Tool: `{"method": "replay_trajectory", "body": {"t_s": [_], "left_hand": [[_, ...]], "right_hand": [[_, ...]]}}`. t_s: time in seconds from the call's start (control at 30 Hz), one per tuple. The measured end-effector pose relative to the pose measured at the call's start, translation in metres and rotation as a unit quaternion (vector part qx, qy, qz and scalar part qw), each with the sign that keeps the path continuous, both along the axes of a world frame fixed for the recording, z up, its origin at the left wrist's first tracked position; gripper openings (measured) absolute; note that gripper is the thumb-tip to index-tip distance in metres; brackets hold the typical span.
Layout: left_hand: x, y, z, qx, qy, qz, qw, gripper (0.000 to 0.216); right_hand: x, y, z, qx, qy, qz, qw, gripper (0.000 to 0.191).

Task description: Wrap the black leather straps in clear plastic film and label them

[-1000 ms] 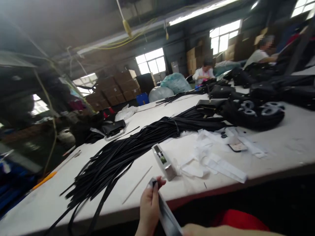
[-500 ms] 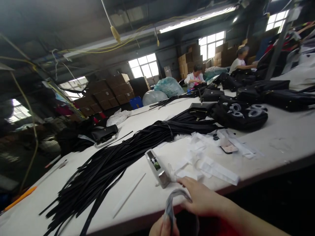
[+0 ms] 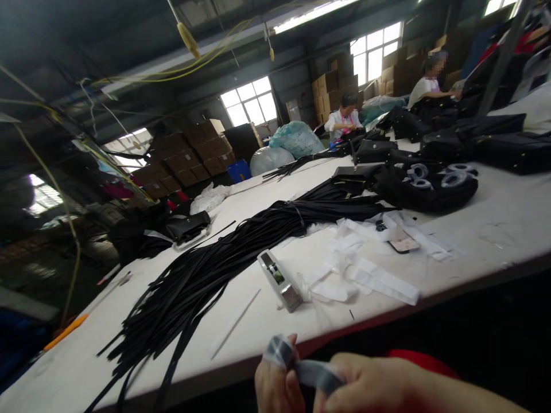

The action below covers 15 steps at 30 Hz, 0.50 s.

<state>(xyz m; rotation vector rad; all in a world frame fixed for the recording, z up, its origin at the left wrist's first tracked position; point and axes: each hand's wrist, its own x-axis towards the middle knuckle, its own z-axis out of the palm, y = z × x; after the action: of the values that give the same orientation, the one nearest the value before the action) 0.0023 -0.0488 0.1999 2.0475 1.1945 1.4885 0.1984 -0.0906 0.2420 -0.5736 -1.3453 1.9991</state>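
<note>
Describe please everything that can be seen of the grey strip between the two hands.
The grey strip is flat and narrow, with dark parts and whitish, glossy parts that look like translucent plastic wrapping. It is bent, not straight: one part curves up at the left hand, and another spans to the right hand. Both hands grip it, below the near edge of the white table in this view. Blur hides its exact material; its ends cannot be made out.

Left hand (image 3: 278, 385) cut off by bottom edge; right hand (image 3: 372, 383) also clipped below. Grey strip (image 3: 316, 373) motion-blurred, partly behind fingers, its ends unclear. Loose black straps (image 3: 172, 367) run out at bottom. Red item (image 3: 426, 361) mostly hidden by right forearm. Pinkish card (image 3: 404, 244) marking too small to read.
</note>
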Motion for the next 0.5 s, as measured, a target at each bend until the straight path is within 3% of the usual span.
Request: {"method": "replay_trajectory", "body": {"t_s": [0.07, 0.13, 0.17, 0.23, 0.3, 0.33, 0.4, 0.5], "left_hand": [[0.005, -0.001, -0.002, -0.009, 0.048, -0.056, 0.997, 0.042], [0.013, -0.003, 0.005, -0.113, 0.081, -0.112, 0.984, 0.044], [0.018, -0.004, 0.011, -0.197, 0.077, -0.135, 0.968, 0.048], [0.025, -0.005, 0.023, -0.389, 0.010, -0.175, 0.904, 0.059], [0.028, -0.006, 0.033, -0.528, -0.093, -0.227, 0.813, 0.062], [0.028, -0.007, 0.037, -0.568, -0.139, -0.253, 0.771, 0.061], [0.028, -0.009, 0.043, -0.607, -0.203, -0.298, 0.708, 0.057], [0.028, -0.010, 0.053, -0.629, -0.266, -0.317, 0.659, 0.054]], "right_hand": [[0.016, 0.009, 0.004, -0.016, -0.033, 0.007, 0.999, 0.045], [0.030, 0.019, 0.005, 0.010, -0.111, -0.037, 0.993, 0.051], [0.036, 0.023, 0.005, 0.055, -0.168, -0.100, 0.979, 0.048], [0.041, 0.028, 0.004, 0.177, -0.273, -0.244, 0.914, 0.039], [0.039, 0.026, -0.001, 0.280, -0.320, -0.313, 0.849, 0.048], [0.034, 0.023, -0.005, 0.310, -0.326, -0.304, 0.840, 0.058], [0.021, 0.017, -0.017, 0.331, -0.324, -0.255, 0.849, 0.065], [-0.005, 0.012, -0.037, 0.292, -0.309, -0.242, 0.872, 0.053]]}}
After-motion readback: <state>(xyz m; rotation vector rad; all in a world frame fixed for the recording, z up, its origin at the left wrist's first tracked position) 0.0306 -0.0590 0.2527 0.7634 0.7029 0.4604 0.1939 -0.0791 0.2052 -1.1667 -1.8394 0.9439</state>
